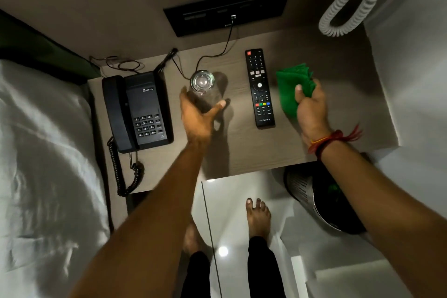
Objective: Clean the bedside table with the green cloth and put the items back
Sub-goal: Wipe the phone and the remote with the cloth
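Observation:
The bedside table [242, 152] carries a black telephone [137, 111] at the left, a clear drinking glass [202, 82] in the middle, a black TV remote [260, 87] and a green cloth [291, 84] at the right. My left hand [198, 113] is cupped around the lower part of the glass, with the thumb on its right and the fingers on its left, spread slightly wider than the glass. My right hand [310, 109] grips the bunched green cloth, which rests on the tabletop just right of the remote.
A bed with white linen [43, 152] lies against the table's left side. A black wall panel [227, 7] has a thin cable running down to the table. A coiled grey cord [343, 14] hangs at the upper right. A perforated metal bin [314, 196] stands under the table's front right corner.

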Available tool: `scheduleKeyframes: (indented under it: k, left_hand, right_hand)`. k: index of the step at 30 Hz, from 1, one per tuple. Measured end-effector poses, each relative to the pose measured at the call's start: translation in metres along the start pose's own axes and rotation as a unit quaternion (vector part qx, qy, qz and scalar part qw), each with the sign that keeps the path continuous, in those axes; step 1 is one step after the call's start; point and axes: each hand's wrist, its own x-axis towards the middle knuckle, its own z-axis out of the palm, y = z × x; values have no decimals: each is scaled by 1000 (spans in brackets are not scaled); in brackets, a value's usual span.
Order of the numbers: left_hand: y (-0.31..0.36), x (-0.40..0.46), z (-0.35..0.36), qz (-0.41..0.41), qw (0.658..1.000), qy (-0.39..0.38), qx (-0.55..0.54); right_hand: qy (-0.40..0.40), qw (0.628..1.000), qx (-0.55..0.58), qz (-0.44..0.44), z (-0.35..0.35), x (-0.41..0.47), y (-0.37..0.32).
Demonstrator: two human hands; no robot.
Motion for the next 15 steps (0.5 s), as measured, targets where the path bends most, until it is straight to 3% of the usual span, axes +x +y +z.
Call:
scheduleKeyframes:
  k: [3, 6, 10, 15]
  left_hand:
    - [-25, -39, 27, -32, 995, 81, 52]
    - [-37, -62, 66, -54, 998, 9, 43]
    - [-20, -32, 108, -94, 990, -92, 46]
    - [22, -27, 110, -255, 940, -181, -138]
  right_hand:
    - [-29, 999, -45, -10, 8, 5, 1]
    - [-80, 990, -110, -25, 19, -6, -9]
    - [-99, 968, -225, -56, 21, -14, -8]
    - [-108, 958, -246, -105, 5, -14, -19]
